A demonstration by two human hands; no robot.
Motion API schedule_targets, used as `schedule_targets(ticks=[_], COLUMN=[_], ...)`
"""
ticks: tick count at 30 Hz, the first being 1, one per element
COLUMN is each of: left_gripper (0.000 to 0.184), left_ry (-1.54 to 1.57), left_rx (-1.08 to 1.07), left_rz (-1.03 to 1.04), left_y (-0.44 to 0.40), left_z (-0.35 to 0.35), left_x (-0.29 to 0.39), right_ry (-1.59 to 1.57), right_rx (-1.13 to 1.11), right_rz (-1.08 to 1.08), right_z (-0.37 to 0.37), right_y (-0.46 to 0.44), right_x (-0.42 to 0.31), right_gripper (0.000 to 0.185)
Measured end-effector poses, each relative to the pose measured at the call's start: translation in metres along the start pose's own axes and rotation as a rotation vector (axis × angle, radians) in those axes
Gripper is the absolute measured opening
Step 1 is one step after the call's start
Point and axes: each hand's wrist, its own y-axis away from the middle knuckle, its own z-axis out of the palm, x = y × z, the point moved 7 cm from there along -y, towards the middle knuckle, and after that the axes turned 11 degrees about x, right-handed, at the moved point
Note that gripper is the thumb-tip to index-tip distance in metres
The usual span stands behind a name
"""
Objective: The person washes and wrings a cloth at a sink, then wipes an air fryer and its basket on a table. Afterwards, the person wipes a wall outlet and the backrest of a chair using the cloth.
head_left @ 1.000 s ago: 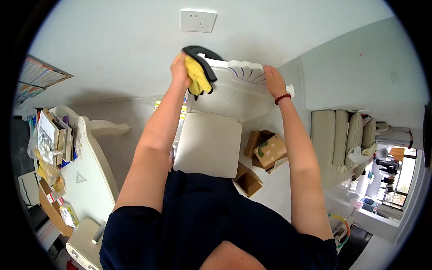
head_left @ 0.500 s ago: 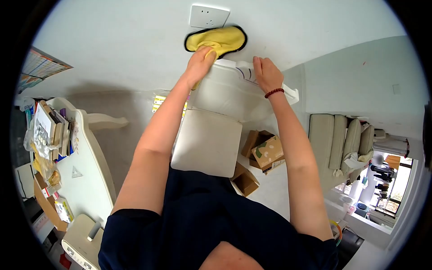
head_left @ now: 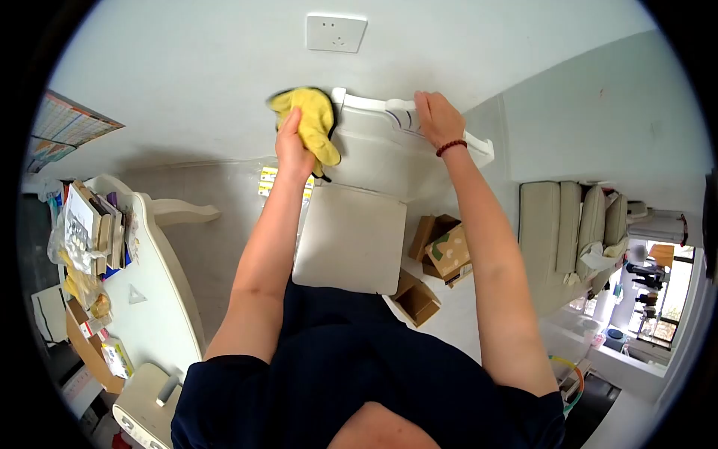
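A yellow cloth (head_left: 313, 112) with a black edge is bunched in my left hand (head_left: 294, 150), whose fingers are closed on it. Part of the cloth is smeared by motion, beside the left end of a white chair's top rail (head_left: 365, 103). My right hand (head_left: 440, 120), with a dark red bead bracelet at the wrist, is closed over that rail near its blue curved lines. Below the rail, the chair's backrest leads down to its pale seat (head_left: 351, 238), which lies just in front of my body.
A wall socket (head_left: 336, 34) is above the chair. To the left stands a white table (head_left: 153, 277) with books (head_left: 101, 224) and a beige appliance (head_left: 149, 400) near it. Open cardboard boxes (head_left: 413, 298) are on the floor at right, before a grey sofa (head_left: 538, 239).
My left hand has brought the yellow cloth down and left, away from the wall under the socket, and the cloth has bunched up. My right hand keeps its hold on the rail.
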Motion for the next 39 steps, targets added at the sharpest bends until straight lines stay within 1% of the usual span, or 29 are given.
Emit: schedule_targets(ticks=[1,2,3,4,5,8,9,10,11,14,16,17,20,23,26,29,30,33,34,37,38,39], left_gripper=[0.033,0.032,0.03,0.029,0.027,0.026,0.033,0.037,0.041,0.047,0.049,0.049,0.047,0.047,0.045,0.043,0.04,0.038,0.036,0.033,0.028,0.02], left_ry=[-0.26,-0.628,-0.938,-1.199,-1.383,-1.772,-1.919,-1.968,-2.012,-2.102,-2.22,-2.278,-2.12,-2.039,-2.05,-1.902,-1.81,-1.758,-1.769,-1.858,-1.891,-1.666], left_rx=[-0.115,-0.184,-0.337,-0.449,-0.654,-0.671,-0.638,-0.586,-0.536,-0.603,-0.688,-0.73,-0.594,-0.574,-0.501,-0.443,-0.458,-0.524,-0.557,-0.701,-0.7,-0.652], left_rz=[0.121,0.268,0.495,0.777,1.148,1.2,1.053,0.9,0.747,0.65,0.779,0.838,0.766,0.821,0.758,0.748,0.708,0.629,0.49,1.242,1.18,1.279], left_y=[0.021,0.027,0.033,0.041,0.052,0.031,0.021,0.011,0.002,-0.019,-0.022,-0.022,-0.016,-0.005,0.006,0.01,0.014,0.009,0.012,0.033,0.04,0.043], left_z=[0.025,0.044,0.066,0.087,0.106,0.134,0.14,0.142,0.142,0.139,0.138,0.134,0.124,0.113,0.09,0.064,0.063,0.058,0.06,0.079,0.082,0.079], left_x=[0.007,0.001,-0.011,-0.023,-0.04,-0.059,-0.063,-0.063,-0.063,-0.066,-0.054,-0.051,-0.039,-0.023,0.006,0.027,0.033,0.037,0.036,0.026,0.01,0.0], right_ry=[-0.01,-0.02,-0.031,-0.025,-0.019,0.074,0.118,0.034,0.013,-0.01,0.026,0.008,-0.047,-0.101,-0.134,-0.15,-0.155,-0.156,-0.145,-0.106,-0.098,-0.077], right_rx=[0.005,0.015,0.025,0.028,0.032,-0.021,-0.059,0.007,0.024,0.042,0.005,0.022,0.077,0.122,0.129,0.139,0.155,0.161,0.163,0.2,0.218,0.208], right_rz=[0.013,0.02,0.023,0.011,-0.001,0.004,0.014,0.0,0.002,0.006,0.02,0.005,-0.033,-0.079,-0.138,-0.181,-0.178,-0.173,-0.169,-0.164,-0.162,-0.16], right_z=[0.0,0.001,0.001,0.001,0.002,0.01,0.012,0.007,0.005,0.0,0.006,0.006,0.0,0.0,0.008,0.014,0.014,0.013,0.013,0.012,0.013,0.014], right_y=[0.002,0.001,0.0,0.0,0.0,-0.007,-0.003,-0.003,-0.001,0.001,-0.001,-0.001,0.003,0.012,0.022,0.028,0.029,0.029,0.029,0.028,0.028,0.028], right_x=[0.002,0.002,0.002,0.003,0.004,0.008,0.01,0.007,0.005,0.004,0.009,0.01,0.005,-0.01,-0.035,-0.058,-0.059,-0.062,-0.063,-0.064,-0.065,-0.065], right_gripper=[0.043,0.042,0.041,0.041,0.041,0.041,0.041,0.043,0.044,0.045,0.046,0.045,0.042,0.039,0.036,0.033,0.033,0.032,0.033,0.033,0.033,0.034])
